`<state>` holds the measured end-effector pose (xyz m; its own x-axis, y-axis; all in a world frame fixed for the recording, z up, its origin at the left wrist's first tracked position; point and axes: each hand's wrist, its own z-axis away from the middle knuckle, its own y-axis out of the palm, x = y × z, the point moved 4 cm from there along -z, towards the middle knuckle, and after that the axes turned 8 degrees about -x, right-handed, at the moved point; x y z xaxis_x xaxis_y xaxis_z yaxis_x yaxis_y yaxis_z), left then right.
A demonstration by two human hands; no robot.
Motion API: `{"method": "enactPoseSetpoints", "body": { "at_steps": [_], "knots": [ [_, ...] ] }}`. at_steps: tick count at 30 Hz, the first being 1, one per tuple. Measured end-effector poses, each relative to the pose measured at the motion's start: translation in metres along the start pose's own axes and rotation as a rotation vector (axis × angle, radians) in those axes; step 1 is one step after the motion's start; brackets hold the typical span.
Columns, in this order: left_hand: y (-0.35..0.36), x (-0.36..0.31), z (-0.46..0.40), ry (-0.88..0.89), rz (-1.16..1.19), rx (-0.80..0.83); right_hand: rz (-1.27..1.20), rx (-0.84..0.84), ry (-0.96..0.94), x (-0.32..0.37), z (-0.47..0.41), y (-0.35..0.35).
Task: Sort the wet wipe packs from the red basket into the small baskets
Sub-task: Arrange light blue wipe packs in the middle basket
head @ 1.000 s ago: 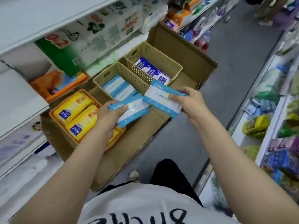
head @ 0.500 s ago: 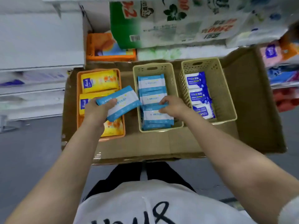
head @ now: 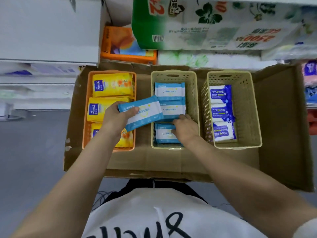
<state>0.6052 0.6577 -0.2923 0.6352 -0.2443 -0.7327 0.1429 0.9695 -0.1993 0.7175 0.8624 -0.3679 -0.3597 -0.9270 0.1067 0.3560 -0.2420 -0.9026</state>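
An orange-red basket [head: 112,72] on the left holds three yellow wipe packs [head: 113,85]. My left hand [head: 116,117] grips a light blue wipe pack [head: 145,112], tilted, above the gap between that basket and the middle beige basket [head: 173,75]. The middle basket holds three light blue packs in a row. My right hand [head: 186,129] is inside it, fingers curled on the right end of the nearest pack [head: 163,133], which lies flat. The right beige basket [head: 253,109] holds three dark blue 75% alcohol packs [head: 221,93].
All three baskets stand on a flattened cardboard box [head: 171,160] on the grey floor. Store shelves rise behind, with an orange package [head: 127,45] and big tissue bundles [head: 205,23]. More shelved goods line the right edge.
The view swung to face the baskets head-on. My right hand carried its light blue pack into the middle basket and laid it at the near end. My left hand's pack moved right.
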Motion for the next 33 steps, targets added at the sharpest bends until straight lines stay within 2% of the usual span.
{"method": "enactPoseSetpoints", "body": {
  "at_steps": [2,5,6,7,9,11,12,13,15,17,20,24,33],
  "knots": [
    [0.008,-0.003,-0.005,0.006,-0.008,0.026,-0.044,-0.112,0.024,0.0,-0.002,-0.018],
    [0.022,-0.009,-0.012,0.032,-0.081,0.067,-0.435,-0.453,0.187,-0.014,-0.008,-0.068],
    [0.028,-0.012,-0.014,0.047,-0.114,0.093,-0.591,-0.489,0.204,-0.017,-0.013,-0.083],
    [0.034,-0.015,-0.015,0.061,-0.143,0.129,-0.741,-0.444,0.185,-0.017,-0.02,-0.096],
    [0.049,-0.02,-0.016,0.083,-0.168,0.215,-0.895,-0.152,0.073,-0.009,-0.034,-0.111],
    [0.063,-0.021,-0.018,0.096,-0.164,0.259,-0.768,0.137,-0.031,0.0,-0.044,-0.115],
    [0.069,-0.021,-0.019,0.113,-0.167,0.234,-0.697,0.183,-0.042,-0.002,-0.05,-0.113],
    [0.072,-0.021,-0.022,0.145,-0.194,0.179,-0.662,0.148,-0.019,-0.008,-0.057,-0.113],
    [0.075,-0.018,-0.029,0.214,-0.285,0.063,-0.664,-0.065,0.105,-0.026,-0.071,-0.12],
    [0.078,-0.01,-0.035,0.201,-0.328,0.024,-0.686,-0.206,0.206,-0.042,-0.082,-0.124],
    [0.085,0.008,-0.04,0.158,-0.356,0.057,-0.536,-0.121,0.17,-0.045,-0.103,-0.115],
    [0.084,0.021,-0.043,0.136,-0.357,-0.001,-0.399,-0.038,0.081,-0.034,-0.125,-0.098],
    [0.083,0.02,-0.045,0.115,-0.343,0.023,-0.239,-0.181,0.059,-0.019,-0.132,-0.066]
  ]
}}
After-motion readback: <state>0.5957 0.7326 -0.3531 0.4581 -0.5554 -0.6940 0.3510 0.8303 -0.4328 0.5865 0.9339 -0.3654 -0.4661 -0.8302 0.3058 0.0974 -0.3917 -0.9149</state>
